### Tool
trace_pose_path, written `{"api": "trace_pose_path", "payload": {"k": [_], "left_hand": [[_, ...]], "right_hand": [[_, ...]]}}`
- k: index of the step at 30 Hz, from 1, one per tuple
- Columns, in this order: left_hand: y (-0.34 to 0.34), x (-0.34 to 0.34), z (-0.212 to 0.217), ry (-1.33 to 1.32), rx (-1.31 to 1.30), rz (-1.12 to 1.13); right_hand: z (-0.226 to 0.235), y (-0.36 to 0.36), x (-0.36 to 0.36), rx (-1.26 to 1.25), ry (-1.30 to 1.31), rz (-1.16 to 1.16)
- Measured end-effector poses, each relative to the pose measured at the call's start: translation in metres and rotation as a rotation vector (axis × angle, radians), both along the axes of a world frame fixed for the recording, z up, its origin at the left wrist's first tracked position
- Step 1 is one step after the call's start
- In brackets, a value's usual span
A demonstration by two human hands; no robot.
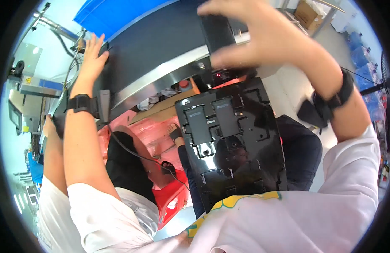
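Up at the left, my left hand (94, 57) has its fingers spread beside a dark upright edge by the black conveyor belt (157, 38). Nothing shows in it. Toward the upper middle, my right hand (256, 36) is a little blurred, its thumb and fingers wide apart around a black rectangular block (219, 33) at the belt's edge. Whether they touch it I cannot make out. Below, a glossy black moulded tray (258, 168) lies over my lap. Two flat dark rectangular pieces (198, 125) sit in its upper recesses; lower recesses show no such pieces.
A blue bin (114, 17) stands beyond the belt. A metal rail (161, 71) runs along its near side. Close on my left sits another person (129, 168), near a red stool (174, 200). A cable (133, 153) hangs from my left wristband. A cardboard box (311, 14) is at the far right.
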State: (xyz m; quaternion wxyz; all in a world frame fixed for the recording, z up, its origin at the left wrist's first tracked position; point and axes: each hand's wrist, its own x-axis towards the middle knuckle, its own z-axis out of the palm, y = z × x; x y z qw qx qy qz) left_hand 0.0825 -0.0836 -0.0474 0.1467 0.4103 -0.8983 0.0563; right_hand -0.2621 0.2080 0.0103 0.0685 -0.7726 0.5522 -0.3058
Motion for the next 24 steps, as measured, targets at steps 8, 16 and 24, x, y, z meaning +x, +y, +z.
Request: {"api": "trace_pose_path", "payload": {"k": [8, 16, 24], "left_hand": [[0.048, -0.054, 0.048, -0.121, 0.541, 0.035], [0.098, -0.04, 0.034, -0.018, 0.369, -0.061], [0.287, -0.061, 0.035, 0.137, 0.214, -0.328]], "right_hand": [[-0.096, 0.117, -0.009, 0.219, 0.279, 0.07], [-0.131, 0.14, 0.003, 0.078, 0.503, -0.154], [-0.128, 0.142, 0.017, 0.251, 0.554, -0.2]]}}
